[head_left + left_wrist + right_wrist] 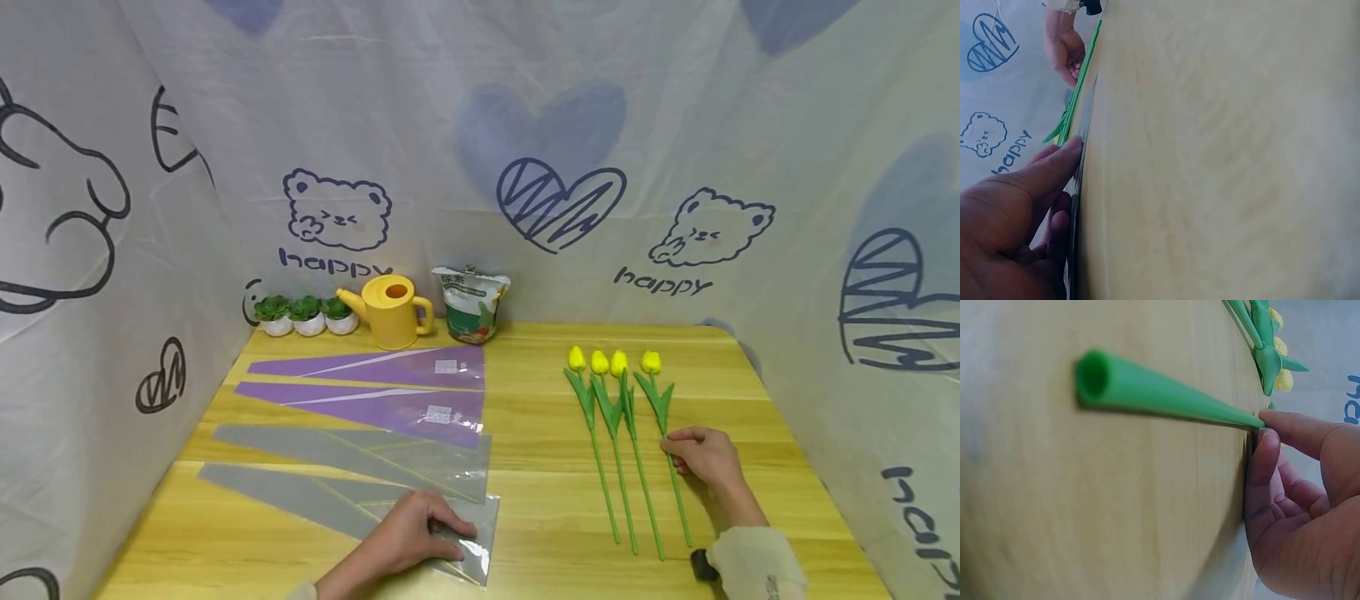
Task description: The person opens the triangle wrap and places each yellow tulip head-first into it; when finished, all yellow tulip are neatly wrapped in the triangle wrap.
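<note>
Four yellow artificial tulips with green stems lie on the right half of the table. My right hand [708,454] pinches the stem of the rightmost tulip [661,406] between thumb and index finger, below its leaves. In the right wrist view, the hollow end of that stem [1147,386] points toward the camera, low over the wood. My left hand [420,529] rests on the wide right end of the nearest grey flower sleeve [300,496], thumb and index finger spread apart. The left wrist view shows the left fingertips [1073,143] right at the flat sleeve.
Another grey sleeve [277,437] and two purple sleeves [330,398] lie behind it. Along the back stand several potted succulents [307,321], a yellow watering can [393,317] and a clipped bag [472,308]. Printed cloth [450,125] walls enclose the wooden table [540,467].
</note>
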A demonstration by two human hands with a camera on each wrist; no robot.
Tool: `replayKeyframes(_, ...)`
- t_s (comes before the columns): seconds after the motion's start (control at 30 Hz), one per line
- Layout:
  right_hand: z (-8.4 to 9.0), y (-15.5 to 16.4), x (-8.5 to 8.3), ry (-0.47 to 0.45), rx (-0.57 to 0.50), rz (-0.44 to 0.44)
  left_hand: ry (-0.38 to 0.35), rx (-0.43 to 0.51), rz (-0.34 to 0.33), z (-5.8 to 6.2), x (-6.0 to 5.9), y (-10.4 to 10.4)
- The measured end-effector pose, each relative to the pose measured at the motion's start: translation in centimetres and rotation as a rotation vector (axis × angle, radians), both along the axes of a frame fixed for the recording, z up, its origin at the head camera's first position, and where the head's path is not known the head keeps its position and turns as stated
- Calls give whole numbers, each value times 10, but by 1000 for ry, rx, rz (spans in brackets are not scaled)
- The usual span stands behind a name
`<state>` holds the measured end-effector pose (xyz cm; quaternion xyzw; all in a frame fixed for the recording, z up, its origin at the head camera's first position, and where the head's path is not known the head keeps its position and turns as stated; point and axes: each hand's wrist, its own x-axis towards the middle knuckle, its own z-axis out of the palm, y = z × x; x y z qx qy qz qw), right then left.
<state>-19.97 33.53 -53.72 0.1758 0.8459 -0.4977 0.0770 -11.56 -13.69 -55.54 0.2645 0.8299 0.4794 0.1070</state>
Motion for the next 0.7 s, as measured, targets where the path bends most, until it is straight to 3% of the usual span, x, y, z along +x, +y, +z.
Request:
replayKeyframes(0.53, 1, 0, 0, -1, -6, 4, -97, 97, 20, -3, -1, 4)
replayKeyframes(0.7, 1, 1, 0, 2, -6, 7, -131, 101, 53, -2, -2, 4)
